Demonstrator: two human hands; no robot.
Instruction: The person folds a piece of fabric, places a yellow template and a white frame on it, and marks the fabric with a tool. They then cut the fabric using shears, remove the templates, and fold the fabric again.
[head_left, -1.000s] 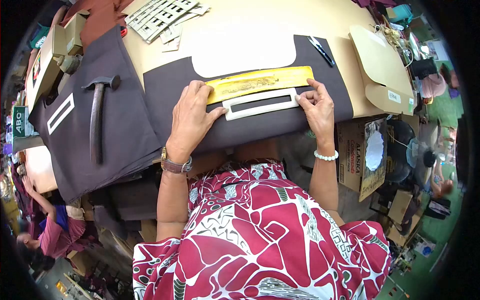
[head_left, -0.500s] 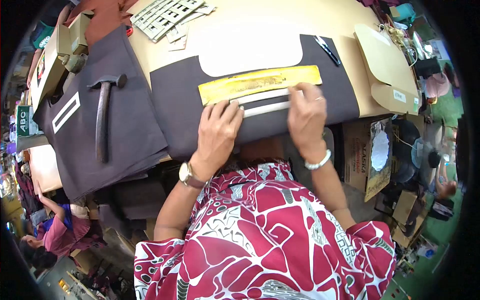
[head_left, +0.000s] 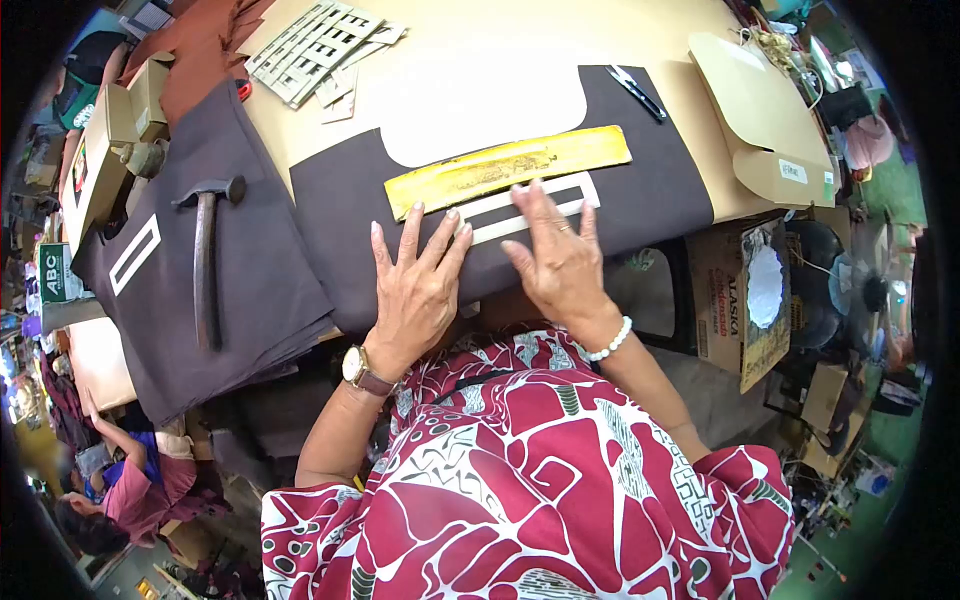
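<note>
white frame under flat right hand

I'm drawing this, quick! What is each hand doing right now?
Left hand: open, flat on the dark fabric, holding nothing.
Right hand: open, flat on the white frame piece, holding nothing.

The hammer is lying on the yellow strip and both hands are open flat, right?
No: the head view shows the hammer on the cloth stack left of the yellow strip. Left hand and right hand are open flat.
</note>
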